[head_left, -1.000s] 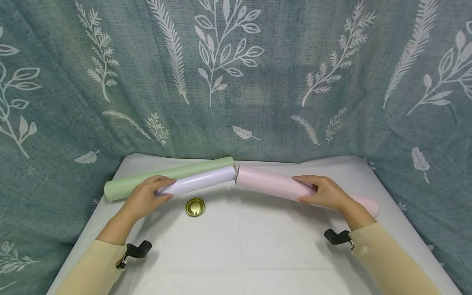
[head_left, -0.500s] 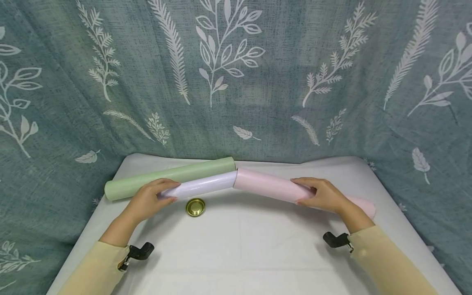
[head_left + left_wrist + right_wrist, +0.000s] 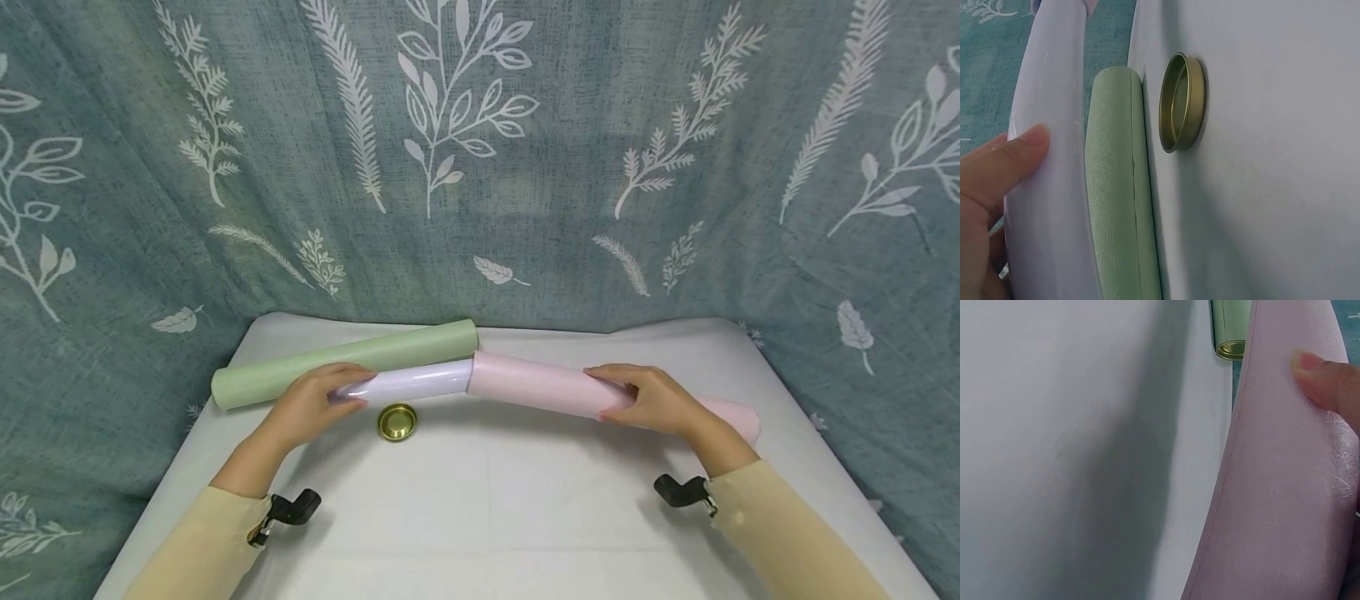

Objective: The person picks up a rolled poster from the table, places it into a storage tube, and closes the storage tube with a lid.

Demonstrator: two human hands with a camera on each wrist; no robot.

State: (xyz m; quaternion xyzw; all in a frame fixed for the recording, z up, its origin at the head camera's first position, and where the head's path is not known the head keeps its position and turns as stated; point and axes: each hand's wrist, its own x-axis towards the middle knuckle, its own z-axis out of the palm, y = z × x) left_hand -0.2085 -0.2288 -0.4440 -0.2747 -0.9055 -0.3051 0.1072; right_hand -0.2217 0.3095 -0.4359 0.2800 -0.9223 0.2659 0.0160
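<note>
My left hand [image 3: 318,406] grips a glossy lavender tube [image 3: 420,381], thumb on the near side. In my right hand [image 3: 652,400] is a wider pink tube [image 3: 536,383], held around its middle. Both tubes are raised over the table. The lavender tube's right end is hidden at the pink tube's left opening, and pink edges flank it at the top of the left wrist view. Behind them a pale green tube [image 3: 292,375] lies on the table; the right wrist view shows a gold cap [image 3: 1232,349] in its end. A round gold lid [image 3: 397,422] lies below the lavender tube.
A white cloth [image 3: 487,508] covers the table. Blue-green curtains [image 3: 562,250] with white leaf prints hang at the back and both sides. Black camera mounts sit at both wrists [image 3: 296,507].
The hands have come closer together and slightly nearer. Less of the lavender tube shows, its right end having gone into the pink tube's opening. The green tube and gold lid have stayed put.
</note>
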